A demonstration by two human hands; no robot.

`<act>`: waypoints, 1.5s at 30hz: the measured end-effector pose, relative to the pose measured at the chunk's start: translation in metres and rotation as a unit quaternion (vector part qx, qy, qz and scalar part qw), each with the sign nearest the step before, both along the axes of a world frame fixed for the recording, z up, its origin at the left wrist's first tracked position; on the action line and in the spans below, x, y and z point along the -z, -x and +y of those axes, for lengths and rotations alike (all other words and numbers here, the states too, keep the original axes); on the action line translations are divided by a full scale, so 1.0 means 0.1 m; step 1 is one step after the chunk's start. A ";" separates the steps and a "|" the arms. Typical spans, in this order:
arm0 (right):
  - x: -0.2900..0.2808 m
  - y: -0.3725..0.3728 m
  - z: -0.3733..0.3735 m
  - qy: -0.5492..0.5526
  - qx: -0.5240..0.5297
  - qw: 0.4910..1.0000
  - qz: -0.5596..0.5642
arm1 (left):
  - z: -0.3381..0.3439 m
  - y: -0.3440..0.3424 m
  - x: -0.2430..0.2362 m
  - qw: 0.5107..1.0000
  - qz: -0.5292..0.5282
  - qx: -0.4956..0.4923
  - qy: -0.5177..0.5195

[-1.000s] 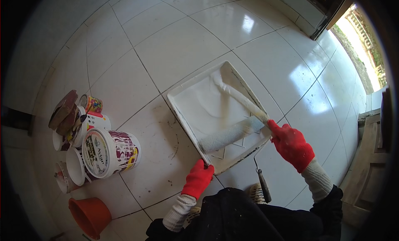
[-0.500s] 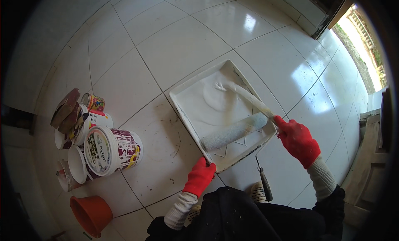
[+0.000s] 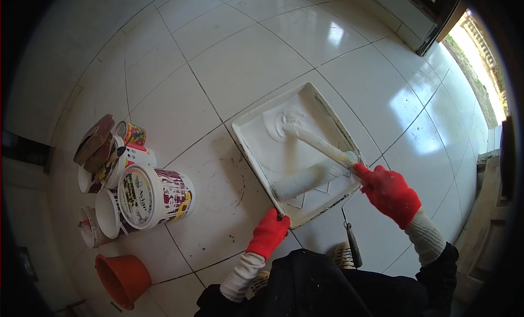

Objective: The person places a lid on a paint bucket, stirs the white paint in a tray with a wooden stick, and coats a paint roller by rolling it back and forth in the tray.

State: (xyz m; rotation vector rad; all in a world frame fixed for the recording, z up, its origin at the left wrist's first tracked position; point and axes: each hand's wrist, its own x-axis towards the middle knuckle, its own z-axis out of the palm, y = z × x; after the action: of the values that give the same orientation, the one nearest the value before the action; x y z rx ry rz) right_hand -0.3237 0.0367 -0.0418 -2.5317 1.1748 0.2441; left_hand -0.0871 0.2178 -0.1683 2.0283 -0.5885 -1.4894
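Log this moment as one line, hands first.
left hand: grips tray corner | right hand: holds stick, tip in paint | roller: lies in tray

Two red-gloved hands show: one left hand [image 3: 269, 233] and one right hand [image 3: 389, 196]. There is one paint tray [image 3: 250, 154], one roller [image 3: 305, 181] and one pale stick [image 3: 319, 145]. Two shoes [image 3: 344, 256] are in view. Off to the left come one orange bucket [image 3: 124, 281], one small multicoloured tin [image 3: 131, 133] and at least four pale tubs [image 3: 174, 196], whose overlap hides the exact number. One lid [image 3: 136, 197] can be counted among them.
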 end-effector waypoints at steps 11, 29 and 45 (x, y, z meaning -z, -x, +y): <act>0.00 -0.07 0.03 0.016 -0.015 1.000 -0.017 | -0.03 0.04 -0.01 1.000 0.018 -0.013 -0.011; -0.07 -0.32 -0.02 0.008 -0.075 0.997 -0.017 | -0.02 0.05 0.11 1.000 0.009 -0.004 0.002; -0.14 -0.37 -0.11 0.010 -0.092 0.996 -0.016 | 0.01 0.02 0.04 1.000 0.008 0.017 -0.018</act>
State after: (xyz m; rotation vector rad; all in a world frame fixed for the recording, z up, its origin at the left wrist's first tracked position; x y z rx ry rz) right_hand -0.2870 0.0259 -0.0274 -2.6535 0.9358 0.2372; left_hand -0.0891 0.2188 -0.1721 2.0408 -0.5967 -1.5462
